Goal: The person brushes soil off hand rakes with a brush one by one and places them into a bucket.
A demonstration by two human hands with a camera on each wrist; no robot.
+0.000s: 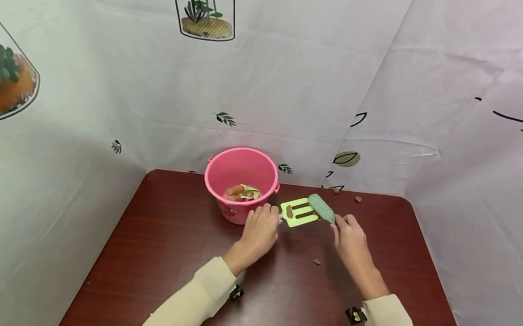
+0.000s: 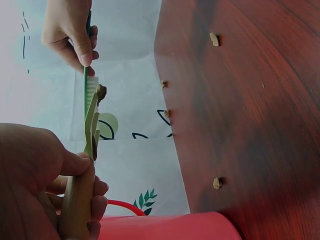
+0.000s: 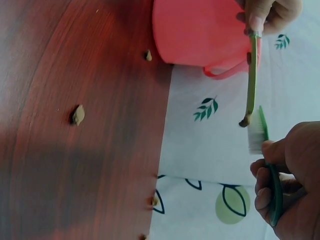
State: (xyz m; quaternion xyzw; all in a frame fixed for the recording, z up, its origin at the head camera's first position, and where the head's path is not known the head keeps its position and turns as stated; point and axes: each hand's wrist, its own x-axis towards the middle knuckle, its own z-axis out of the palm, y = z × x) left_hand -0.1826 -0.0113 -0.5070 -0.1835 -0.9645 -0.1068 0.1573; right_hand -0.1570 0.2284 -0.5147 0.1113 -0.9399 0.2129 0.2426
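Note:
My left hand (image 1: pixel 259 231) grips the wooden handle (image 2: pixel 77 202) of a light-green slotted spatula (image 1: pixel 303 211), held above the table just right of the pink bucket (image 1: pixel 238 215). A brown lump (image 2: pixel 102 92) clings at the spatula's far end, and another brown bit sits on its blade near the handle. My right hand (image 1: pixel 353 244) holds a green brush (image 1: pixel 321 208) by its dark-green handle (image 3: pixel 275 195). Its white bristles (image 3: pixel 255 135) face the spatula and lie right at the blade's end, beside the lump.
Inside the bucket are brown stick-like pieces (image 1: pixel 235 190) and a light-green piece (image 1: pixel 250 192). Several small brown crumbs lie on the dark red table (image 1: pixel 173 260), one crumb (image 1: pixel 317 262) between my forearms, others at the back edge. A white patterned cloth (image 1: pixel 300 81) hangs behind.

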